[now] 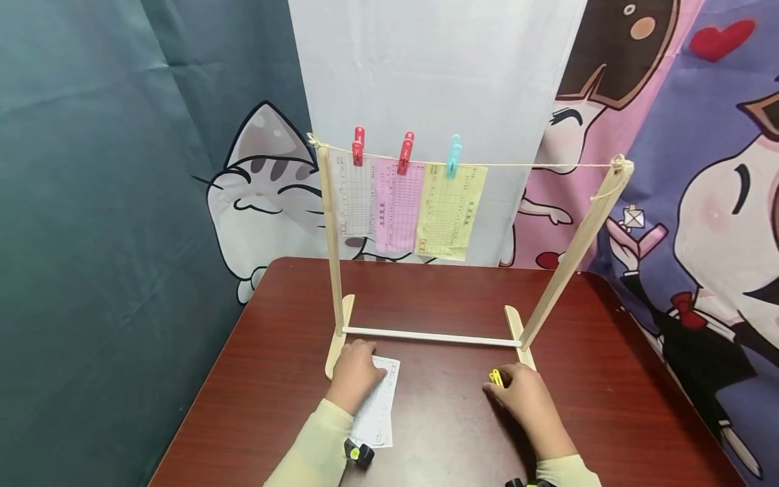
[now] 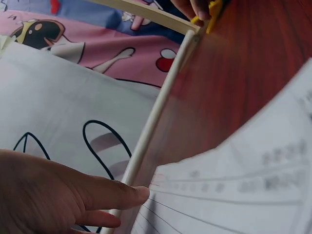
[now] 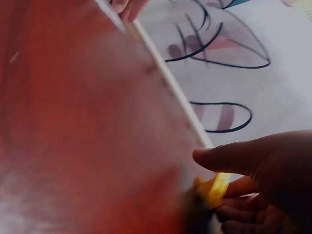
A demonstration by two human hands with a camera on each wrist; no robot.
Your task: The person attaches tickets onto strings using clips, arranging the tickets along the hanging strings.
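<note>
The left hand lay over the upper part of a loose printed white slip at the stand's left foot. In the left wrist view its thumb met the slip's edge, with the fingertips a little apart from it; I could not tell whether that grip had the paper pinched. The right hand held 1 yellow clip near the right foot, its grip nearly closed, with the clip between thumb and fingers.

The wooden stand rose from the dark red table, a pale rod joining its 2 sides low down. From the string across its top hung 3 slips side by side: a white sheet under 1 red clip, a pink sheet under a second red clip, and a yellow sheet under 1 blue clip. Behind the table hung a backdrop with cartoon figures
</note>
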